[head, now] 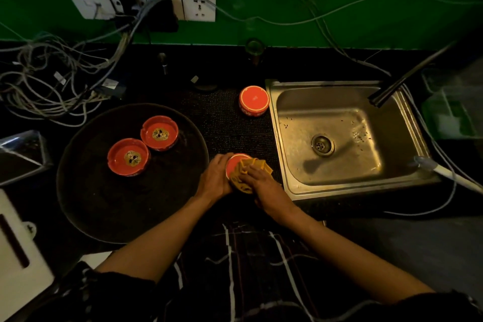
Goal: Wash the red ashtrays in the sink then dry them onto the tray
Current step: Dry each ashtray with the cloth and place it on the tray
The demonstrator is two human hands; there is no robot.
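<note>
A person stands at a dim counter, seen from above. The left hand (pixel 214 175) cups the side of a red ashtray (pixel 235 165) lying upside down on a dark dotted mat (pixel 222 117), while the right hand (pixel 257 180) presses a bunched yellow cloth (pixel 257 165) over its base, fingers closed on the fabric. Two more red ashtrays sit upright and touching on a round dark tray (pixel 104 204) to the left, one nearer (pixel 128 157) and one farther (pixel 159 133). A fourth ashtray (pixel 254 100) rests upside down on the mat just beside the steel sink (pixel 339 136), whose basin holds no dishes. The ashtrays look glazed and rigid, likely fairly heavy for their size, slick while damp and prone to chipping, so gripping around the outer wall seems safest. A dark faucet (pixel 402 81) reaches over the sink. Behind, a green wall (pixel 339 15) carries white sockets (pixel 198 6), and tangled grey cables (pixel 52 81) spill onto the black countertop.
</note>
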